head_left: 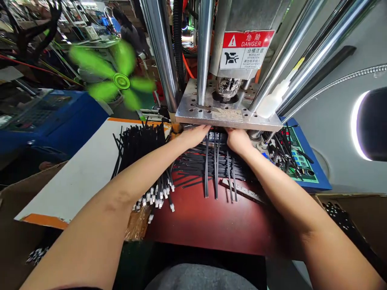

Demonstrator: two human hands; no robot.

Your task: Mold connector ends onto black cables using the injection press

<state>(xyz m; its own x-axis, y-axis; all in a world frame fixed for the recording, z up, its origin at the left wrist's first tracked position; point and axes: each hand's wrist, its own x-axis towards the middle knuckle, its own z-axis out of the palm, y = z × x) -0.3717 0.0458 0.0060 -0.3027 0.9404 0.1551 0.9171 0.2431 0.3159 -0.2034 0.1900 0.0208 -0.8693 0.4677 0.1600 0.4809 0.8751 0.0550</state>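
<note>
In front of us stands a tall vertical moulding press (229, 24) with thick chrome columns (160, 48) and, low on it, a perforated steel plate (228, 114). A red and white danger label (246, 49) is fixed on the grey body above this plate. Below the plate lies a dark red worktop (208, 217), and to the left of it a white board with orange edges (69, 173). Further left we find a large blue machine (51, 125) and a green fan (121, 80) with blurred blades. Behind the fan, another person (130, 32) stands well apart from us. On the right there is a blue and green control panel (298, 161), and lower a brown cardboard box (347, 217) with black pieces inside.

Our left hand (195, 136) and right hand (238, 141) both reach forward to the front edge of the plate. The fingers go out of sight under it, so we cannot tell if each grip is clenched, released or holding something. Just below the hands, long thin black plastic strips (211, 169) lie on the worktop. Beside the left hand, a thick bundle of black strips with white tips (142, 149) rests across the white board. A flat grey metal bar (242, 189) lies next to the strip ends.
</note>
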